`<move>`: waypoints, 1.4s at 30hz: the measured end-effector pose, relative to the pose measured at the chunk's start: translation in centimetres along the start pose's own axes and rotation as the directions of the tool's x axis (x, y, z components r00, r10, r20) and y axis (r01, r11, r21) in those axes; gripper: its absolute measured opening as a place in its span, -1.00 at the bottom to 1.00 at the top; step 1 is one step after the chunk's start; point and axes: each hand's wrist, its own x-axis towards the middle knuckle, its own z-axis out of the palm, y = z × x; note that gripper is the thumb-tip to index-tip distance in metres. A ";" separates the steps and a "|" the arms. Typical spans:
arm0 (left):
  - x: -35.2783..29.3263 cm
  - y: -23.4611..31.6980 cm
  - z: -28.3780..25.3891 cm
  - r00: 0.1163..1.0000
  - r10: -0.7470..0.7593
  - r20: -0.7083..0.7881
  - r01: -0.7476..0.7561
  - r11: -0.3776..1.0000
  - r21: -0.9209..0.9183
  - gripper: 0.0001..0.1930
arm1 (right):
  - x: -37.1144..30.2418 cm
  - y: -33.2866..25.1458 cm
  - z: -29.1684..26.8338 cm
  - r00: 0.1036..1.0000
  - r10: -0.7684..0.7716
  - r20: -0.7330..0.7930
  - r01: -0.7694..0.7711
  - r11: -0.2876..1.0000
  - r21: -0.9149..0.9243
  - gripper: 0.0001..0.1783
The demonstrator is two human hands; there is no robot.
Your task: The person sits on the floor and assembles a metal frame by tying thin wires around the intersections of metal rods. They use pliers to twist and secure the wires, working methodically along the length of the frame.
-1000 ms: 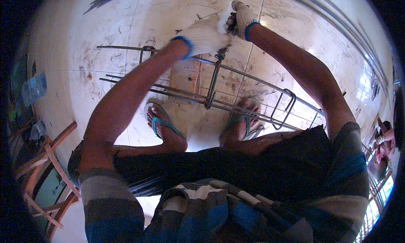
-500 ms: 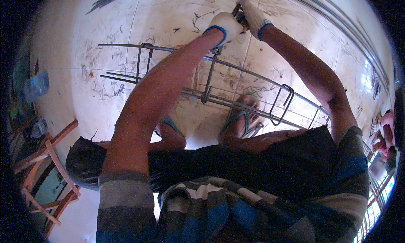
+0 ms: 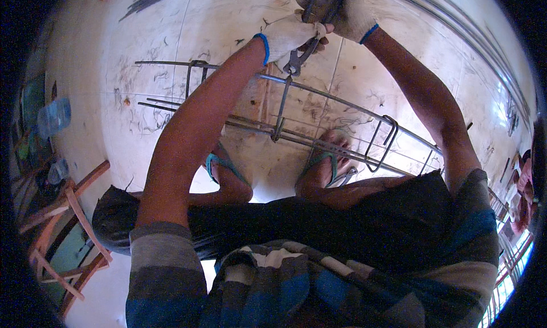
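A pair of dark metal pincers [image 3: 308, 52] stands with its jaws at a stirrup corner on the upper bar of a rebar cage [image 3: 342, 104]. My left hand [image 3: 286, 38], in a white knit glove with a blue cuff, is closed around the pincers just above the jaws. Farther up, my right hand [image 3: 348, 15], gloved alike with a darkened palm, has its fingers loosely around the handles, which look spread apart. The cage lies across the floor in front of me, its bars joined by bent square stirrups.
My feet in green-strapped sandals [image 3: 330, 163] are beside the cage. Loose steel rods [image 3: 154, 0] lie at the far left, long bars [image 3: 456, 26] along the right. Wire scraps litter the tiled floor [image 3: 222, 23]. A wooden frame [image 3: 85, 214] stands at left, near a clear plastic container [image 3: 54, 117].
My left hand has shifted left and a little nearer me. My right hand has turned, its fingers looser, and the pincer handles look wider apart. The cage has hardly moved.
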 end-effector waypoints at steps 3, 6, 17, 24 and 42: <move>0.1 0.4 0.3 1.000 -0.026 -0.009 0.025 0.994 -0.102 -0.72 | 0.1 -0.5 -2.3 0.943 0.116 0.311 -0.159 0.980 0.116 -0.37; 0.9 0.4 -0.1 0.995 -0.095 -0.039 0.093 0.995 -0.032 -0.70 | 0.3 0.2 -3.5 0.990 0.006 0.142 0.009 0.994 -0.107 -0.40; -0.4 1.4 0.2 0.972 -0.190 -0.139 0.176 0.979 -0.104 -0.81 | 1.4 2.3 -2.2 0.982 -0.037 -0.184 0.023 0.997 -0.077 -0.34; -1.4 3.4 0.5 0.970 -0.189 -0.155 0.173 0.978 -0.113 -0.90 | 2.8 3.1 -5.4 0.977 0.063 -0.205 -0.082 0.993 -0.085 -0.36; 0.8 0.1 0.0 0.990 -0.019 -0.137 0.003 0.993 -0.115 -0.93 | 1.9 3.5 -4.4 0.971 0.070 -0.228 -0.092 0.992 -0.084 -0.32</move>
